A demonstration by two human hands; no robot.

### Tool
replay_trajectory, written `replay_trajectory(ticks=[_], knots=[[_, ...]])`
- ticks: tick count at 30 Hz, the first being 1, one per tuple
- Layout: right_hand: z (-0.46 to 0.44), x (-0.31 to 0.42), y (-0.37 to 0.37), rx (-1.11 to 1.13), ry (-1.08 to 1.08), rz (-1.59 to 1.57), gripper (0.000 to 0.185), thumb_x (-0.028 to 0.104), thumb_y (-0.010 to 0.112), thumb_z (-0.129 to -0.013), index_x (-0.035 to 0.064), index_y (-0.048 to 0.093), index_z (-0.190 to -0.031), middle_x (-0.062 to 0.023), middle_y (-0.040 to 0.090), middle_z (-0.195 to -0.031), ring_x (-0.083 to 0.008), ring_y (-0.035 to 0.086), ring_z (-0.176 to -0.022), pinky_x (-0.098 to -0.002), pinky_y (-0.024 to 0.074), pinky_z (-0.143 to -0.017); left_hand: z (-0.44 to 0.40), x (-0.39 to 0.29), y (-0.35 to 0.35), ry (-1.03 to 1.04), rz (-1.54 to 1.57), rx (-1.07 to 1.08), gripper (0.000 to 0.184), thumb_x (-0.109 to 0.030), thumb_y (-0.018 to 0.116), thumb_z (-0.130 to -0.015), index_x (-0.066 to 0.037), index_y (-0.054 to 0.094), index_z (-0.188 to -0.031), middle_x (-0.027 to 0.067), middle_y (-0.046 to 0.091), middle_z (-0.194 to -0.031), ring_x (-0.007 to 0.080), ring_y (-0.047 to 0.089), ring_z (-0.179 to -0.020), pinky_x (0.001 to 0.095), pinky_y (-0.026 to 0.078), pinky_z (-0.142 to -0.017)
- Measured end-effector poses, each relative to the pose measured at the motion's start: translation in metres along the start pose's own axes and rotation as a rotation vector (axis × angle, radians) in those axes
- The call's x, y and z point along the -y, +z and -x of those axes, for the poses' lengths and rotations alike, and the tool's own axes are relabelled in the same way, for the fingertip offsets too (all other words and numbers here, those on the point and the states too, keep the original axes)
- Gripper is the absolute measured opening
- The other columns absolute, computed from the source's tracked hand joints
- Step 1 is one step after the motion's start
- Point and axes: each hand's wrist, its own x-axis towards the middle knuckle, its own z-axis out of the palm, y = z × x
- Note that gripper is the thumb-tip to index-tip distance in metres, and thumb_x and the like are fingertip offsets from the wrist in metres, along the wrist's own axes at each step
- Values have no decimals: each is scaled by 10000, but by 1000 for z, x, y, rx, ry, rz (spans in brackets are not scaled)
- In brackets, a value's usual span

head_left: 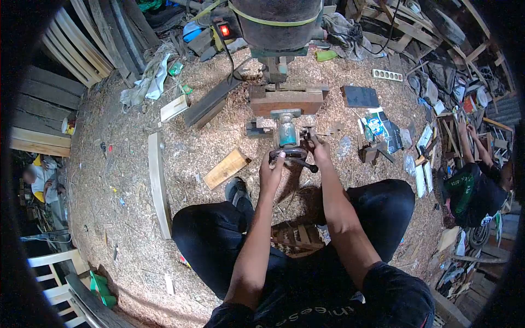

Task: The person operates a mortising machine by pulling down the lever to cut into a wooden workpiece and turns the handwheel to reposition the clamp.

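My left hand (270, 172) is closed on the left side of a dark metal handwheel (296, 151), its thumb over the rim. The wheel sits at the near end of a green metal vise-like slide (287, 133) on a machine. My right hand (319, 150) is closed at the right of the wheel, fingers round a small dark metal part whose kind I cannot make out. A handle with a rounded end (313, 168) sticks out below it. Beyond the slide, a brown wooden block (286, 101) lies crosswise under the machine's head (277, 33).
A red lit switch (224, 30) is on the machine's left. Wood shavings cover the floor, with a pale board (227, 169), a long plank (158, 186) and a dark beam (210, 101) to the left. Another person (473, 186) works at the right; one more person (44, 180) sits far left.
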Motion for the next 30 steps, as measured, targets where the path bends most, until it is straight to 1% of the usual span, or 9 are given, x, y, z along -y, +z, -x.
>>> replay_trajectory(ticks=[5,8,12,17,19,22,24,28,30], knots=[[1,0,17,-346,-305,921,519,380,857,-798,-72,655,-954,-122,718,-840,-203,685,-761,-367,545,-681,3,-3,-2,-35,53,38,487,-363,675,-952,-16,585,-1282,131,653,-1186,234,597,-1122,349,439,-1004],[27,17,23,-332,-469,996,578,411,885,-755,-66,642,-974,-134,722,-882,-223,669,-764,-395,542,-709,1,-5,0,-2,19,14,508,-362,676,-952,-9,576,-1303,142,650,-1196,251,597,-1136,358,438,-1010],[-8,8,-19,50,7,133,399,241,745,-922,-98,614,-1088,-96,691,-991,-198,668,-853,-357,542,-770,4,-11,0,-1,-6,21,481,-347,653,-970,-13,580,-1308,141,638,-1227,246,583,-1160,354,419,-1037],[17,31,2,66,-104,317,272,208,669,-967,-43,568,-989,-76,594,-853,-189,619,-742,-318,557,-757,4,-11,-3,-8,-4,33,504,-371,645,-972,-13,572,-1318,145,622,-1253,252,565,-1184,356,401,-1051],[-18,3,5,-12,-16,-176,351,258,734,-915,-31,568,-1025,-86,611,-879,-202,618,-731,-308,544,-757,6,-16,-2,-3,24,32,507,-379,635,-977,-11,571,-1320,143,621,-1251,251,565,-1183,354,402,-1051],[-13,1,12,-96,-148,-38,541,381,807,-835,-11,574,-1126,-105,642,-929,-219,622,-795,-301,530,-779,5,-15,-2,-12,44,45,495,-368,638,-976,-7,574,-1309,145,623,-1247,247,565,-1185,351,401,-1054],[-13,3,2,-73,-494,793,556,378,793,-850,-23,574,-1166,-111,649,-962,-221,630,-856,-301,529,-810,2,-14,-3,9,19,42,477,-351,648,-972,-6,582,-1295,141,625,-1241,242,569,-1177,347,406,-1048],[6,21,-5,77,7,131,616,364,844,-803,-100,634,-1150,-175,693,-1028,-213,655,-959,-327,521,-867,0,-8,-2,29,16,35,457,-328,666,-962,-1,592,-1272,132,632,-1225,236,579,-1161,341,413,-1040],[10,24,1,25,-4,272,417,193,764,-897,-69,565,-1153,-127,657,-1025,-172,633,-946,-301,519,-812,1,-11,-2,30,14,19,457,-329,668,-961,0,593,-1270,126,636,-1215,233,580,-1155,342,416,-1037]])
